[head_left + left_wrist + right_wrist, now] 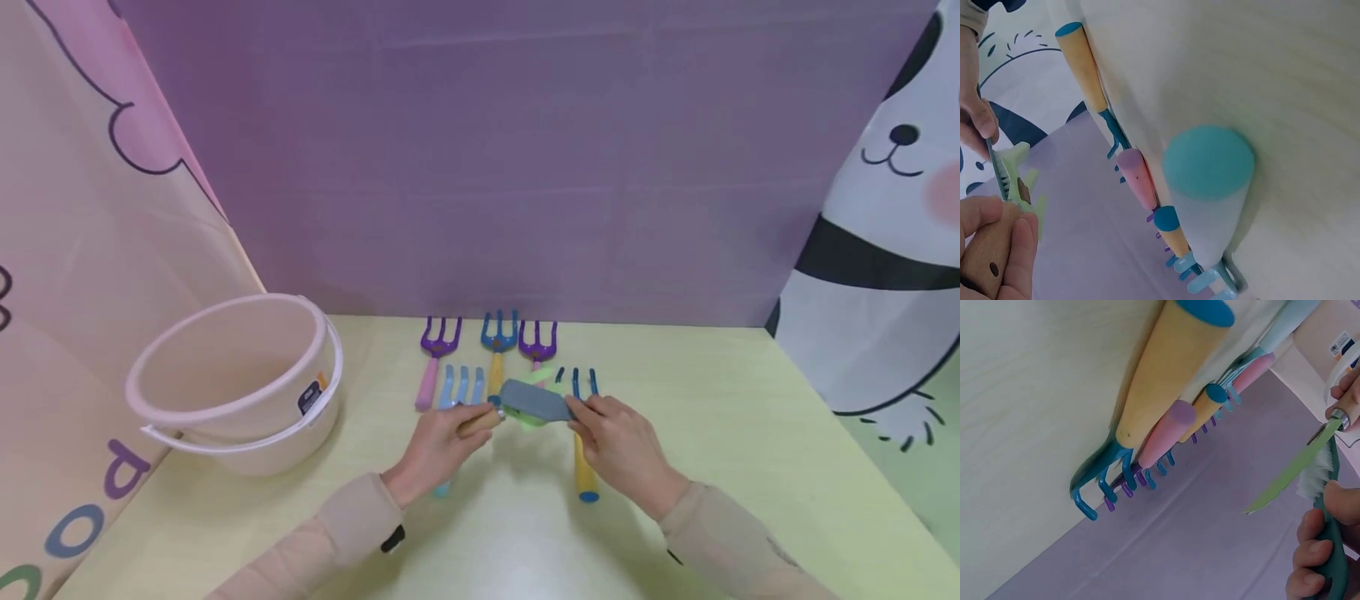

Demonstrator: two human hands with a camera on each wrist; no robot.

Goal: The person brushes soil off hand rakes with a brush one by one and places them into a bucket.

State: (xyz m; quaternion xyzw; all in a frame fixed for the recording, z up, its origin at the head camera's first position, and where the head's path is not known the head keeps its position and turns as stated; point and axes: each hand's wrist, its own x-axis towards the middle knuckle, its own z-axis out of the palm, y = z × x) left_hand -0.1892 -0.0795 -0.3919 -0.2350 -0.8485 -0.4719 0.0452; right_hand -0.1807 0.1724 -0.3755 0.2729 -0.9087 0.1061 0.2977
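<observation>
Beige sleeves (360, 517) nearest my cam; I've got L hand (435, 443) gripping a green fork (1296, 470) by its wooden handle, R hand (621, 446) holding a grey-green brush (536, 401), bristles on fork's head, both above worktop (735, 433). Light-blue fork (463, 385) lies nr L, blue-yellow fork (584, 467) nr R, w/ three more forks (497, 367) behind; pale bucket (232, 425) farther L.
</observation>
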